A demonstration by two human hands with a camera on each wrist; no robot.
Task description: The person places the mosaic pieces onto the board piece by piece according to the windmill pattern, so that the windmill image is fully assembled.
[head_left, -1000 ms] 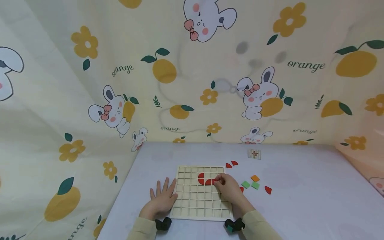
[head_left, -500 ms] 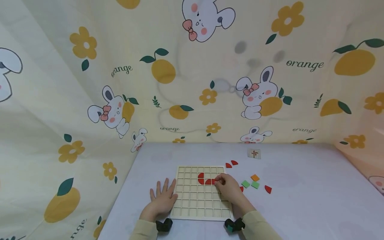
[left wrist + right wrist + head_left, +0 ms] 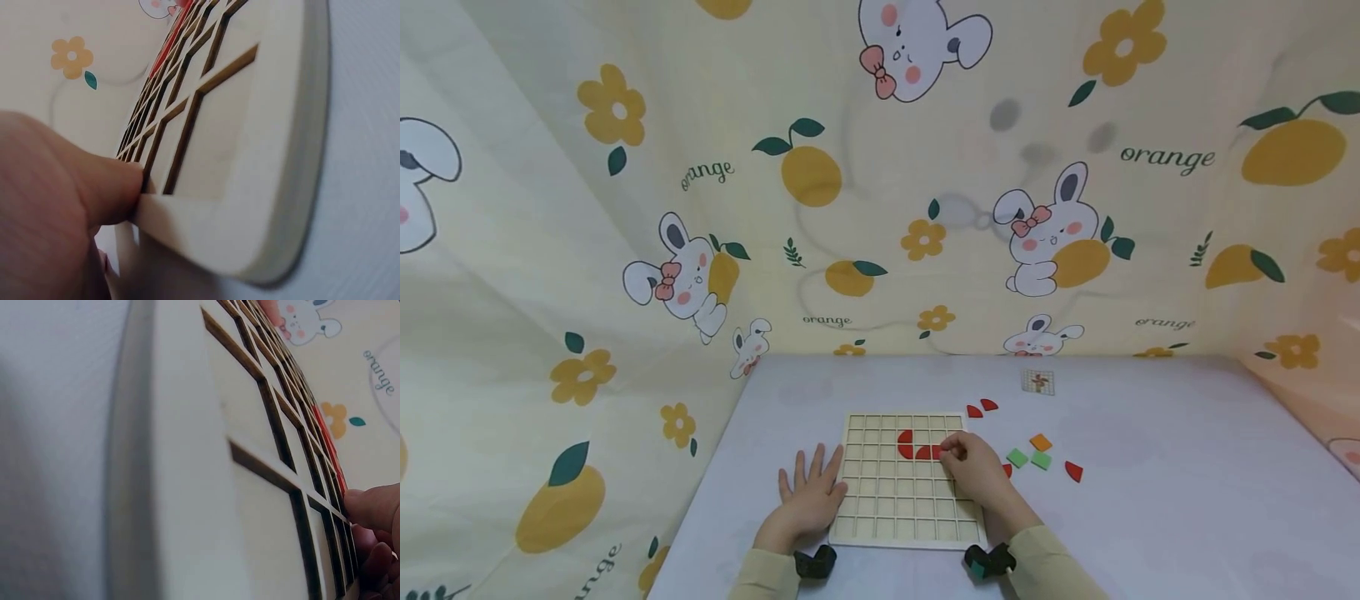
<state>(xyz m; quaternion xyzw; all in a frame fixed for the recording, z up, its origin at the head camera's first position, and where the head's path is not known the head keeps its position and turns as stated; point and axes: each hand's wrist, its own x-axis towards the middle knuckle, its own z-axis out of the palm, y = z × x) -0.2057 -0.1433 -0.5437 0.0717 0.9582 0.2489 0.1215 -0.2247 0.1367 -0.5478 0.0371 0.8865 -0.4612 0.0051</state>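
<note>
So there's one cream, wood-looking square grid board (image 3: 910, 508) on a pale tabletop (image 3: 1165, 500), sitting closer to the tabletop's left edge than its right. The left hand (image 3: 808, 502) is down beside it, fingers spread wide and straight, thumb touching the board's left edge. My guess is that's to stop it sliding. The right hand (image 3: 981, 471) reaches over the board's right edge, thumb and fingers narrowed into what looks like a pinch on a flat red quarter-circle piece (image 3: 936, 452). They cover part of it; probably that grip is for lining it up in its square.

Counts: four red quarter-circles show on the board, all in the half toward the tabletop's far edge. That's the pinched one, its left-hand neighbour (image 3: 923, 453) and a stacked-looking pair (image 3: 906, 451) left of that. The raised grid walls presumably keep them from drifting.

Four more reds are loose: two by the board's far right corner (image 3: 974, 412), one half hidden beside the right hand (image 3: 1008, 471), one farther toward the tabletop's right edge (image 3: 1073, 472). Plus two green squares (image 3: 1041, 460) and one orange square (image 3: 1041, 442), likely kept right for easy reach. One small printed card (image 3: 1038, 382) lies near the tabletop's far edge, maybe to stay visible.
</note>
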